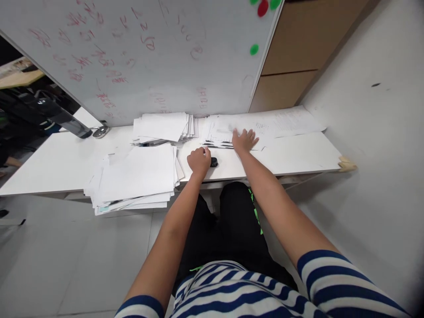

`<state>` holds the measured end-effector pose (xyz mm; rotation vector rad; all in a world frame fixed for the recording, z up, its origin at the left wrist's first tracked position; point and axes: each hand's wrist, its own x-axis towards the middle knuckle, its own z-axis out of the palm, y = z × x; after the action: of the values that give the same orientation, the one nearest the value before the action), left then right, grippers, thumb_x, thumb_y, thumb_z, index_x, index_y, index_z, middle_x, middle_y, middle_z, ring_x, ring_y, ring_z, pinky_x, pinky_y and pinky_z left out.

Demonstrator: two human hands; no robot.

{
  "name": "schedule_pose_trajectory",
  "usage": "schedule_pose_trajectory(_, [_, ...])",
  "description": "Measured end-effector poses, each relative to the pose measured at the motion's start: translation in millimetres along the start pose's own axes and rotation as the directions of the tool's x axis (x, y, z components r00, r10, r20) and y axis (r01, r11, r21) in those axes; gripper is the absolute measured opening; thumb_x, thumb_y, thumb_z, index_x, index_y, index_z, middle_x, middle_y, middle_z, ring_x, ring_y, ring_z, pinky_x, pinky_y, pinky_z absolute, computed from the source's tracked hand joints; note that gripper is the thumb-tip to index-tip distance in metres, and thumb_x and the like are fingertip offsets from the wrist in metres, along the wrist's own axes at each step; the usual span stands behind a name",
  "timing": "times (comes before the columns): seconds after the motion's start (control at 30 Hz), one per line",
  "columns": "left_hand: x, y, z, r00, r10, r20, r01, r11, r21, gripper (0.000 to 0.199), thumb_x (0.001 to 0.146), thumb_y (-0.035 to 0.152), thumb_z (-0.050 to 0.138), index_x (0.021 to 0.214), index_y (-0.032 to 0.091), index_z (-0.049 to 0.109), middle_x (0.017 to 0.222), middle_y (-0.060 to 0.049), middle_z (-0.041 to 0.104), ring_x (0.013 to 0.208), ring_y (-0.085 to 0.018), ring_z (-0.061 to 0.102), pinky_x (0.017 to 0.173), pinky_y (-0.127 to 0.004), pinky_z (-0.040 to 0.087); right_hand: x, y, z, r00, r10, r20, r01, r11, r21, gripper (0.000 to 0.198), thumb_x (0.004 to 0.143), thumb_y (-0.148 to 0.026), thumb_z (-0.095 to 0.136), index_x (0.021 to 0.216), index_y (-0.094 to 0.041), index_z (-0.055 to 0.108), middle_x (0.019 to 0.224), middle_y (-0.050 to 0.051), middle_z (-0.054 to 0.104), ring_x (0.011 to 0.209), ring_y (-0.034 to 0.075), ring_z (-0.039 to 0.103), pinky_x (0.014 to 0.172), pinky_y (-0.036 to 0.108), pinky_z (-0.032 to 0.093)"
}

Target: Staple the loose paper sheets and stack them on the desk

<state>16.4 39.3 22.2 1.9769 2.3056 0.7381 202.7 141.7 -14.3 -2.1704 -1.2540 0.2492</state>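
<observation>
My left hand point(199, 161) is closed in a fist at the front of the white table. A small black object point(214, 162) with a rounded end juts out at its right side, and a bit of black also shows at the fingers; its kind is not clear. My right hand point(244, 141) lies with fingers spread on a layer of printed papers point(220, 126). Left of my fist are two stacks of paper, a large one point(139, 172) overhanging the front edge and a smaller one point(160, 126) behind it.
A whiteboard point(172, 57) with red writing and magnets stands behind the table point(298, 152). A dark bottle point(66, 117) lies at the left beside a shiny metal item point(100, 131). The right corner has a tan wrapping point(347, 164), near the wall point(371, 123).
</observation>
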Motion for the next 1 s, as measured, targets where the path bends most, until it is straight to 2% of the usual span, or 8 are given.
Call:
schedule_pose_trajectory(0.13, [0,1,3,1.0,-0.009,0.007,0.009,1.0,-0.02,0.039,0.102,0.039,0.035,0.085,0.022,0.065,0.092,-0.009,0.072,0.097,-0.026,0.063,0.079,-0.036,0.036,3,2,3,0.999,0.001,-0.034,-0.001,1.0,-0.006,0.067,0.097,-0.063,0.033,0.139,-0.015,0.054,0.159,0.021,0.037,0.15,0.035,0.025,0.118,0.068,0.009])
schedule_pose_trajectory(0.3, [0,2,4,1.0,-0.009,0.004,0.009,0.999,-0.042,0.038,0.103,0.039,0.035,0.084,0.022,0.063,0.089,-0.009,0.07,0.094,-0.025,0.062,0.079,-0.035,0.035,10,6,8,1.0,0.015,0.0,-0.015,0.996,-0.085,0.069,0.094,-0.056,0.046,0.148,-0.012,0.042,0.159,0.024,0.033,0.15,0.036,0.024,0.119,0.068,0.01])
schedule_pose_trajectory(0.5, [1,2,5,1.0,-0.003,-0.005,0.003,0.999,-0.05,0.037,0.103,0.038,0.036,0.081,0.021,0.061,0.087,-0.008,0.069,0.092,-0.024,0.061,0.078,-0.034,0.035,21,16,16,0.999,-0.033,0.006,0.034,0.994,-0.103,0.065,0.099,-0.058,0.029,0.148,-0.018,0.044,0.16,0.021,0.033,0.15,0.036,0.025,0.115,0.074,0.012])
schedule_pose_trajectory(0.67, [1,2,6,1.0,-0.007,0.002,0.007,0.998,-0.069,0.038,0.103,0.038,0.035,0.08,0.021,0.06,0.086,-0.007,0.068,0.092,-0.023,0.06,0.078,-0.034,0.034,20,17,17,0.999,-0.049,0.002,0.049,0.989,-0.141,0.063,0.103,-0.051,0.013,0.15,-0.022,0.043,0.161,0.018,0.032,0.151,0.035,0.024,0.114,0.076,0.01])
schedule_pose_trajectory(0.83, [0,2,6,1.0,-0.013,0.009,0.014,0.996,-0.09,0.038,0.104,0.038,0.034,0.081,0.021,0.06,0.087,-0.008,0.066,0.095,-0.024,0.06,0.079,-0.034,0.034,15,13,17,1.0,-0.016,-0.01,0.014,0.988,-0.153,0.062,0.104,-0.046,0.01,0.149,-0.021,0.045,0.162,0.018,0.03,0.152,0.035,0.022,0.115,0.075,0.007])
schedule_pose_trajectory(1.0, [0,2,6,1.0,-0.01,0.013,0.011,0.996,-0.09,0.039,0.104,0.038,0.033,0.081,0.021,0.06,0.085,-0.008,0.066,0.092,-0.024,0.06,0.079,-0.034,0.034,17,16,19,0.998,-0.062,0.002,0.062,0.988,-0.144,0.067,0.101,-0.059,0.016,0.149,-0.022,0.043,0.161,0.02,0.03,0.151,0.037,0.022,0.112,0.078,0.007])
